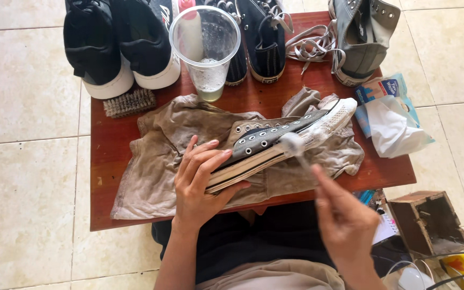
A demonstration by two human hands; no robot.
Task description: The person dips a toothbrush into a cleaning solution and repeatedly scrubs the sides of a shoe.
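- Grey canvas sneaker [275,140] lies on its side under the left hand [198,182], whose fingers clasp its heel end.
- Right hand [345,223] pinches a small brush [292,144], bristles touching the sneaker's sole.
- Stained cloth [157,161] covers the desk [108,147] beneath both hands.

Plastic cup [206,51] and shoes [119,45] crowd the table's [108,145] far edge (left strip bare).

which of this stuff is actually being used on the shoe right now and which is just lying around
In use:
- sneaker, lying on its side, held by the left hand
- small brush against its foamy sole, held in the right hand
- stained cloth under the sneaker

Lying about:
- scrub brush
- plastic cup of soapy liquid
- black shoes
- grey shoe
- loose laces
- tissue pack
- wooden box
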